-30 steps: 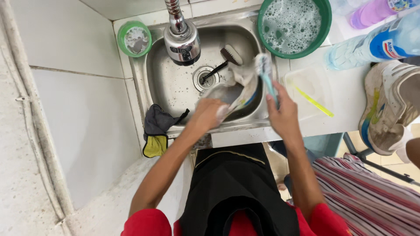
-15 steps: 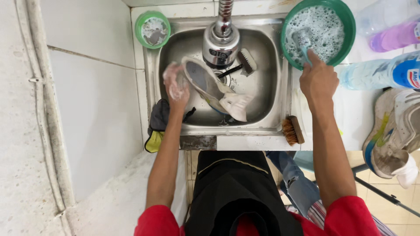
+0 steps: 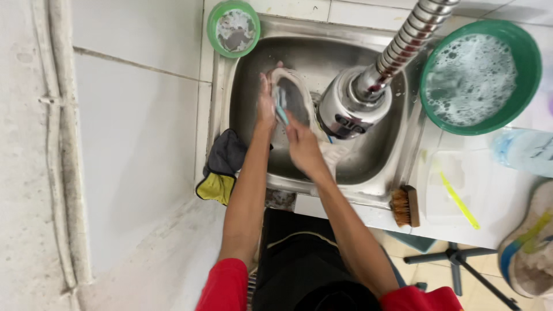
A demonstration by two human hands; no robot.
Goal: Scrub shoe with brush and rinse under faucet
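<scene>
Over the steel sink [image 3: 374, 173] my left hand [image 3: 266, 102] grips the side of a light-coloured shoe [image 3: 296, 95], held with its opening facing up. My right hand [image 3: 300, 144] holds a light blue toothbrush [image 3: 280, 109] whose head rests against the shoe's inner edge. Both hands sit just left of the big chrome faucet head [image 3: 352, 106], which hangs over the basin and hides part of the shoe's lower end.
A green basin of soapy water [image 3: 521, 95] stands right of the sink, a small green cup [image 3: 214, 35] at its upper left. A dark and yellow cloth [image 3: 222, 167] hangs on the left rim. A brown scrub brush [image 3: 405, 205], a yellow-green stick [image 3: 458, 198], a plastic bottle [image 3: 527, 151] and another shoe [image 3: 527, 253] lie on the counter.
My right hand left the green basin and came back to the sink with the toothbrush, now against the shoe. The shoe moved up and left in my left hand.
</scene>
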